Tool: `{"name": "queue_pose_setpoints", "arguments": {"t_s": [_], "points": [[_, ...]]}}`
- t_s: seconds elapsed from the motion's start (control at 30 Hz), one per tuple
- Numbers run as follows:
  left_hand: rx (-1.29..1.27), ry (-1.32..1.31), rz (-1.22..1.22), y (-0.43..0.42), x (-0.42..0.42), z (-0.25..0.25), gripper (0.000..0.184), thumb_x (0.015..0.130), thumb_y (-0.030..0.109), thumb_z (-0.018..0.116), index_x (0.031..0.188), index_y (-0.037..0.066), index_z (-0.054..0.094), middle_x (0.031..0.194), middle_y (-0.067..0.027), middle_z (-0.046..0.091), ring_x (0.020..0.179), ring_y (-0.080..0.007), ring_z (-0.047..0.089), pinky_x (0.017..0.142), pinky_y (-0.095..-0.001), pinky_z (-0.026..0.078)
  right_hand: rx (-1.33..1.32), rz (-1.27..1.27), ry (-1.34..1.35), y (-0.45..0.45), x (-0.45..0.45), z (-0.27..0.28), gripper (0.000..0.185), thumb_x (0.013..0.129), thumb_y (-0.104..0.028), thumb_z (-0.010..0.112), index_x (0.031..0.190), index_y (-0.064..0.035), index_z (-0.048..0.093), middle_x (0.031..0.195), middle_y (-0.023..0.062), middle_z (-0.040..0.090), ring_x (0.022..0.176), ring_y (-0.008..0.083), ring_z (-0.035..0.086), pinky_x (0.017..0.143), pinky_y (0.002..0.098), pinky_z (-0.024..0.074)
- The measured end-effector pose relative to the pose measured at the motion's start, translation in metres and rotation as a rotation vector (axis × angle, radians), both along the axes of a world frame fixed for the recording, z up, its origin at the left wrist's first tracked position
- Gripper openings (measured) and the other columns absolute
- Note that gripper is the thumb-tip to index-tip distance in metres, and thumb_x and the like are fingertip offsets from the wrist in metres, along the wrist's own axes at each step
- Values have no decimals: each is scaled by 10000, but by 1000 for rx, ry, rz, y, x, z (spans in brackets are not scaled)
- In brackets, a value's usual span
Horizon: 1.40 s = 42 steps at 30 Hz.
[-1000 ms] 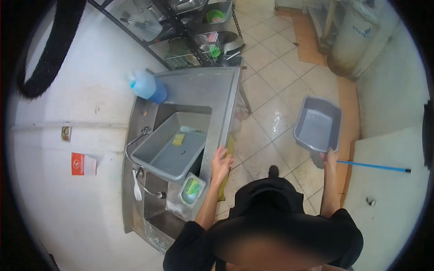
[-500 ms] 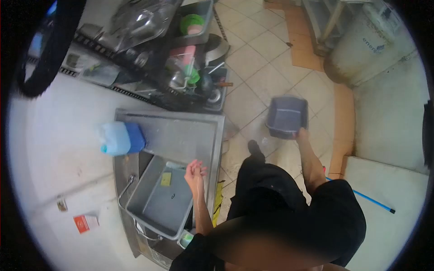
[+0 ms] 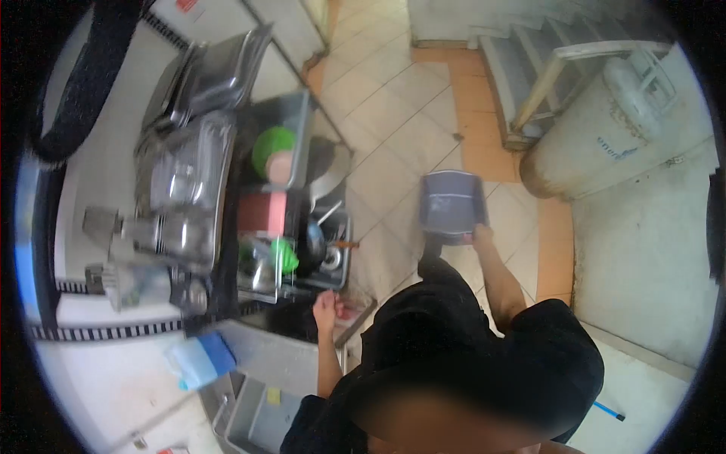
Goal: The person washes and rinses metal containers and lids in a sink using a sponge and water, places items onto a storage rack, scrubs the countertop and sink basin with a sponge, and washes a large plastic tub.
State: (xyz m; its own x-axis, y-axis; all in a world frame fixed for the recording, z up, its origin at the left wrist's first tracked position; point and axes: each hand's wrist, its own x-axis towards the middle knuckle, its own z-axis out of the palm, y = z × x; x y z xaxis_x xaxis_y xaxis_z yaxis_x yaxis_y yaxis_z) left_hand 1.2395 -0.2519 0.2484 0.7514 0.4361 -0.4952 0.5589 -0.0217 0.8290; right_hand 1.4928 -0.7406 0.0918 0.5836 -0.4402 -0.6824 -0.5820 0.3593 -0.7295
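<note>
My right hand (image 3: pixel 480 236) grips the near rim of a grey plastic tub (image 3: pixel 452 206), held out over the floor in front of me. The tub is tilted and a little blurred. My left hand (image 3: pixel 327 311) hangs in the air by the corner of the steel sink counter (image 3: pixel 295 356), just short of the shelf rack. Its fingers are loosely bent and slightly apart, with nothing visible in them. Behind it in the sink sits a larger grey tub (image 3: pixel 253 424) with a yellow sponge (image 3: pixel 273 396) in it.
At left, a rack holds steel trays (image 3: pixel 193 163), a grey bin (image 3: pixel 299 144) with a green bowl (image 3: pixel 272 147), and pans. A blue jug (image 3: pixel 206 359) stands on the counter. Ahead right are a gas cylinder (image 3: pixel 597 144) and stairs (image 3: pixel 514 68); tiled floor (image 3: pixel 386 166) runs between.
My view has swung forward along the floor, so the sink has slid down and more rack and stairs show. My left hand has moved from over the sink to the counter's corner; my right keeps the tub.
</note>
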Motion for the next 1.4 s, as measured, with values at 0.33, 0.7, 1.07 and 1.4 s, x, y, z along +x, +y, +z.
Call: {"name": "queue_pose_setpoints", "arguments": {"t_s": [0.33, 0.7, 1.07, 1.4], "points": [[-66, 590, -215, -50, 145, -75, 306, 963, 262, 534, 1171, 41, 574, 992, -132, 672, 723, -202, 656, 578, -309, 521, -124, 52, 101, -2, 316, 98, 336, 796, -63, 584, 1114, 29, 524, 948, 174, 600, 707, 293, 633, 483, 393, 553], [-151, 354, -132, -34, 537, -88, 309, 955, 294, 527, 1160, 68, 576, 950, -136, 674, 740, -215, 666, 554, -316, 519, -134, -206, 134, -105, 600, -38, 243, 844, -141, 572, 994, 48, 591, 808, 149, 619, 650, 259, 614, 536, 373, 503], [224, 525, 83, -280, 715, -10, 410, 969, 331, 498, 1263, 46, 508, 1048, -134, 651, 857, -236, 655, 638, -324, 525, -705, 46, 239, -304, 823, -287, 282, 887, -211, 564, 925, 63, 623, 789, 159, 634, 739, 295, 636, 620, 392, 498], [78, 928, 313, -388, 596, 34, 418, 964, 291, 473, 1286, 27, 504, 1128, -150, 634, 930, -268, 654, 715, -387, 542, -841, 456, 194, -319, 782, -261, 318, 898, -253, 568, 912, 58, 630, 782, 156, 636, 743, 297, 631, 629, 399, 487]]}}
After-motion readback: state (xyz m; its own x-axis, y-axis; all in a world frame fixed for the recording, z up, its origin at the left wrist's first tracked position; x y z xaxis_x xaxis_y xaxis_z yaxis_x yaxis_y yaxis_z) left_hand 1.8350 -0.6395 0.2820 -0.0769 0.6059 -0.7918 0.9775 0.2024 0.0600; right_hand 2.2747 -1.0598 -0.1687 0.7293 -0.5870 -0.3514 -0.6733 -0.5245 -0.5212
